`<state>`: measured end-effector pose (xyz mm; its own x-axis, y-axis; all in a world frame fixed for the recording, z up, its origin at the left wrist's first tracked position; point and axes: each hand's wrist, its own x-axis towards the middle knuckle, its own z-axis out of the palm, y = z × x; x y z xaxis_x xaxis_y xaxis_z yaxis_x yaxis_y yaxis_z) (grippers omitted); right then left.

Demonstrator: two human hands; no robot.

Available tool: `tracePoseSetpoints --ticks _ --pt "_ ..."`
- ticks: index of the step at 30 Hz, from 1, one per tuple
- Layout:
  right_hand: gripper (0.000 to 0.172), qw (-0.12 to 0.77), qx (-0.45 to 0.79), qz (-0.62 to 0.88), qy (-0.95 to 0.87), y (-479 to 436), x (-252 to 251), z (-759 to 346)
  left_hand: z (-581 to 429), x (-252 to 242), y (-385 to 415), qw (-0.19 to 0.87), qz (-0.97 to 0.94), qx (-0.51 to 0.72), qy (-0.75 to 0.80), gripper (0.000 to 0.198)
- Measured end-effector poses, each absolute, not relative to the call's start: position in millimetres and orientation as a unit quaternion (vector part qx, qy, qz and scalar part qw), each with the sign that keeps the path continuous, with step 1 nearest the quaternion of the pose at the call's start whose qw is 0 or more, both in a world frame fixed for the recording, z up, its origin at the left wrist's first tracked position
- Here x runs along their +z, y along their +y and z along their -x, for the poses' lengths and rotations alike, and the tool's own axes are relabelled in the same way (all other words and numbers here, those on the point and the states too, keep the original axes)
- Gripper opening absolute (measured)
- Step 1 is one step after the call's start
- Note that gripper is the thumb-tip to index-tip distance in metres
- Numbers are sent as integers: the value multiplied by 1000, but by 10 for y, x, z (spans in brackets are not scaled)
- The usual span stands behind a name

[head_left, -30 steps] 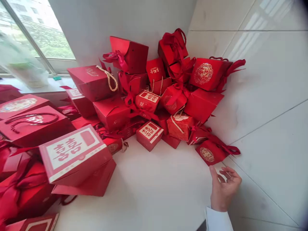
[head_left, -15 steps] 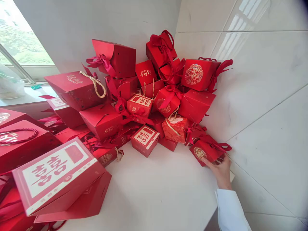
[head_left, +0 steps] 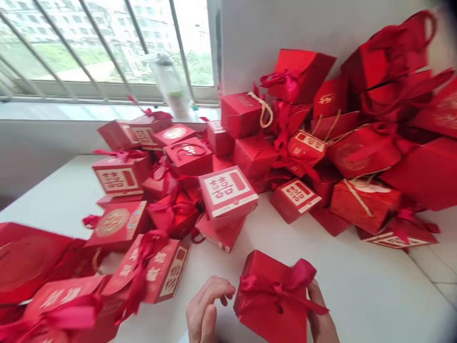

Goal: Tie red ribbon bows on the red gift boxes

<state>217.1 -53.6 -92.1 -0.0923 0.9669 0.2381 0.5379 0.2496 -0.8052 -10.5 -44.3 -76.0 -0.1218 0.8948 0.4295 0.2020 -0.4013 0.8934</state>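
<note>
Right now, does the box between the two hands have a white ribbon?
No, the ribbon tied on this box is red.

Box (head_left: 264, 312) in right hand (head_left: 321, 319), heaped boxes (head_left: 255, 155) behind, bottle (head_left: 170, 85) on windowsill (head_left: 89, 112)

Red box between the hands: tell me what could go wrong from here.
The red box could slip: the right hand holds one side, while the left hand shows no clear hold. The ribbon bow might catch on the right hand, since one end crosses in front of it. The white-labelled box, perched askew on another box, might topple if knocked.
</note>
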Motion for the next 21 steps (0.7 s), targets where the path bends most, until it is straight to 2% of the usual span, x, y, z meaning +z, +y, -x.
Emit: tracePoseSetpoints --ticks 4,6,9,11,12,14,16,18,21 --pt "88 397 370 503 -672 -390 -692 -1636 357 -584 -665 186 -553 625 518 34" --pt "91 367 408 491 -677 -356 -635 -1500 465 -444 -718 198 -547 572 578 36" --pt "110 293 460 482 -685 -347 -650 -1456 590 -235 -711 241 -579 466 625 43" --pt "123 283 486 473 -678 -356 -674 -1500 642 -135 -673 253 -606 408 634 38" --pt "123 298 493 467 -671 -360 -675 -1531 658 -98 -652 254 -621 384 634 35" --pt "110 360 478 460 -656 -356 -638 -1588 676 -46 -613 251 -651 347 627 31" --pt "82 412 423 476 -652 -336 -549 -1614 682 -10 -586 252 -671 316 621 27" --pt "54 406 357 505 -672 -305 -428 -1596 686 17 -573 253 -680 293 623 26" --pt "36 367 274 518 -722 -267 -261 -1496 697 31 -564 261 -681 279 625 25"
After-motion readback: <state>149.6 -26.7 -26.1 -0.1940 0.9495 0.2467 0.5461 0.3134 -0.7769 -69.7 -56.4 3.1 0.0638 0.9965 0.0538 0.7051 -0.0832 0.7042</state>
